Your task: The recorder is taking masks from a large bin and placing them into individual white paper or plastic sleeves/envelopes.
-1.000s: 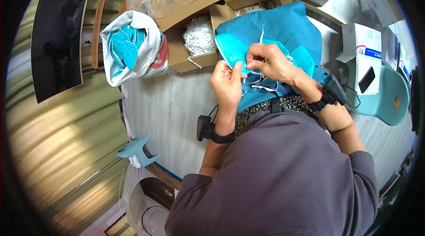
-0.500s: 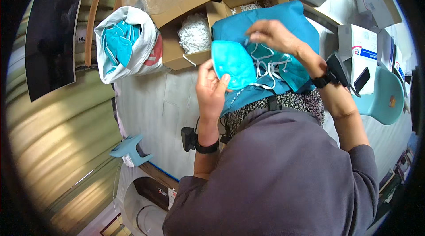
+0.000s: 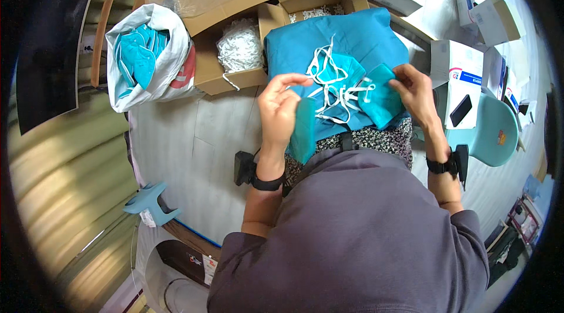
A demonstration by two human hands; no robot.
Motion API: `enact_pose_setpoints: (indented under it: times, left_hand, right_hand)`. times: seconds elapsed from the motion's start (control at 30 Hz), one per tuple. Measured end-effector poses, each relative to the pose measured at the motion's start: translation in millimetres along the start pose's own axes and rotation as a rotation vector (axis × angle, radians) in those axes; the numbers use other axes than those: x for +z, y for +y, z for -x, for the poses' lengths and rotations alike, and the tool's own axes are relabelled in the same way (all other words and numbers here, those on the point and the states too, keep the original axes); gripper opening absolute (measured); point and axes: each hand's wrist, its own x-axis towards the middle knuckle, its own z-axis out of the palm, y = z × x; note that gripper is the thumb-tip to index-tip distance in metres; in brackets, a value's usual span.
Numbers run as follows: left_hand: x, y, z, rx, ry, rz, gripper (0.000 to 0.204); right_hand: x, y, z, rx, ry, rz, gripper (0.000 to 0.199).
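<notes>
My left hand has its fingers bent around a teal face mask, which hangs edge-on at the near left of the blue cloth on my lap. Its index finger points toward the white ear loops. On the right, my right hand pinches the edge of another teal mask between thumb and fingers. Between the hands, a further teal mask lies on the blue cloth, with white loops tangled over it.
A white bag full of teal masks stands at the left. Beside it, a cardboard box holds a bundle of white cords. To the right are white boxes, a phone and a pale blue stool.
The mask in my left hand has turned from facing up to edge-on and dropped nearer. My right hand has moved right and taken hold of a mask's edge. The view has shifted slightly.
</notes>
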Motion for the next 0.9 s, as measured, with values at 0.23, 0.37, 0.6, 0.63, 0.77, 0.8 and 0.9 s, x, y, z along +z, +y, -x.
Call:
enact_pose_setpoints:
  times: [0.23,0.37,0.6,0.63,0.77,0.8,0.9]
  left_hand:
    - [43.2,29.5,-17.8,0.36,-0.286,-0.352,0.036]
    - [55.9,12.3,-27.1,0.542,-0.27,-0.484,0.029]
    - [57.9,0.4,-13.8,0.113,0.012,-0.278,0.034]
    - [56.3,-3.9,-15.1,0.068,0.075,-0.196,0.038]
    - [56.6,-4.6,-17.3,-0.058,0.219,0.091,0.04]
    - [56.9,-5.5,-17.6,-0.069,0.235,0.126,0.039]
    - [71.2,-1.7,-9.0,-0.035,0.206,0.022,0.04]
  right_hand:
    - [-44.6,-85.9,-23.7,-0.75,0.11,0.244,0.018]
    - [-41.5,-111.8,-34.6,-0.943,0.109,0.26,0.02]
    - [-2.0,-109.7,-43.4,-0.711,0.377,0.108,0.024]
    - [5.6,-107.5,-33.0,-0.585,0.297,-0.016,0.023]
    - [37.0,-100.4,-18.6,-0.508,0.098,-0.144,0.021]
    - [43.7,-100.0,-16.5,-0.505,0.106,-0.127,0.021]
    - [59.9,-87.1,-18.9,-0.492,0.141,-0.097,0.021]
